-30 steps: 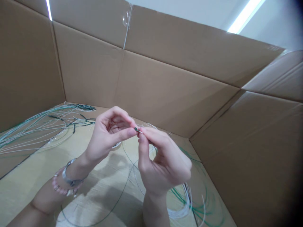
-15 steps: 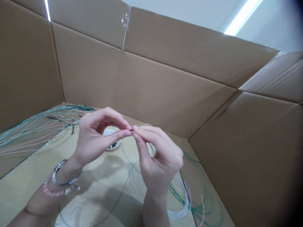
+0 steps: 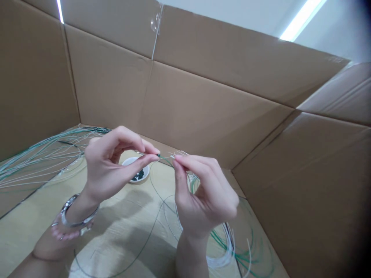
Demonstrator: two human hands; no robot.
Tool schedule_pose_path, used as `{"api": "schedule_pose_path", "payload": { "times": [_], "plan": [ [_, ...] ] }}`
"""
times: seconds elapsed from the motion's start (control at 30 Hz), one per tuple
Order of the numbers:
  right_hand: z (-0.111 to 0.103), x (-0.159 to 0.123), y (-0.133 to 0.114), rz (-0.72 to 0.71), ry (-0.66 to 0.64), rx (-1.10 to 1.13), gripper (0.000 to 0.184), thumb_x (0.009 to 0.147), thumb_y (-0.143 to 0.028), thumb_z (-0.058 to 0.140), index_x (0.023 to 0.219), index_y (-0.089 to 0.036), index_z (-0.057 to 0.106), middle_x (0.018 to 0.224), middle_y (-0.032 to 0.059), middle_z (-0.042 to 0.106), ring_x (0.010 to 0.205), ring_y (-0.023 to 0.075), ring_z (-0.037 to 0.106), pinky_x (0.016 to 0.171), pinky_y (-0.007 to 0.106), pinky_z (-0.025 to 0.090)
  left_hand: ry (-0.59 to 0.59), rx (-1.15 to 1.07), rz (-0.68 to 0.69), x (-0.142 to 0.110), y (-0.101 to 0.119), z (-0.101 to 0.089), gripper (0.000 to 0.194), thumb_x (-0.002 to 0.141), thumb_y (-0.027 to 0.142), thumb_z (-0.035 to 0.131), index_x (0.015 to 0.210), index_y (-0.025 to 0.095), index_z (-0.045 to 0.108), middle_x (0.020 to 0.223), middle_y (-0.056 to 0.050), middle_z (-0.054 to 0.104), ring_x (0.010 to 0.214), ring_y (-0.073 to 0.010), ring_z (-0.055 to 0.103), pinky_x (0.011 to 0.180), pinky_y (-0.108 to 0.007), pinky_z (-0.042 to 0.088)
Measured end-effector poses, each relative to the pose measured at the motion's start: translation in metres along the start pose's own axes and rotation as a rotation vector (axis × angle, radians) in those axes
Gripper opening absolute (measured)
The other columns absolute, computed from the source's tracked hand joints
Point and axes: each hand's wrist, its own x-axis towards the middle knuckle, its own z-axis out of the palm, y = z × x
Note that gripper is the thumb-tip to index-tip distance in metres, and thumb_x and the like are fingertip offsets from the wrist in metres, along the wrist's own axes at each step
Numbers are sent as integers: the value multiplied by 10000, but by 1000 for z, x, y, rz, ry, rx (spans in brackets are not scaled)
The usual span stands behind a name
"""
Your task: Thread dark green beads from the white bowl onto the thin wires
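My left hand (image 3: 111, 164) pinches a small dark piece (image 3: 158, 155) between thumb and index finger. From that piece a thin green wire (image 3: 165, 158) runs right and bends down behind the other hand. My right hand (image 3: 204, 185) is closed in a pinch on a thin white wire (image 3: 172, 156), whose tip shows at the fingertips. A short gap separates the two hands, raised over the yellowish work surface (image 3: 121, 216). Behind the left fingers, a white bowl (image 3: 148, 172) holds several small black pieces (image 3: 138, 175).
Cardboard walls (image 3: 185, 100) enclose the surface on the left, back and right. Long green and white wires (image 3: 43, 150) lie at the left. Coiled white wires (image 3: 224, 256) and loose green wires (image 3: 243, 256) lie at the right. A single dark wire (image 3: 139, 253) curves across the front.
My hands, which met at the fingertips, have drawn apart, the left going left and the right going right. Thin wire now shows between them.
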Motion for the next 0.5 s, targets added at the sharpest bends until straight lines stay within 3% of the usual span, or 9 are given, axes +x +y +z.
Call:
{"api": "schedule_pose_path", "payload": {
  "times": [0.5],
  "plan": [
    [2,1,-3,-31,-48,-40,143,759,-57,641,800,-194,625,708,-18,590,637,82,550,561,211,487,-46,27,-4,-3,1,0,289,632,7,765,764,206,603,719,26,710,695,-163,701,599,-281,564]
  ]
}}
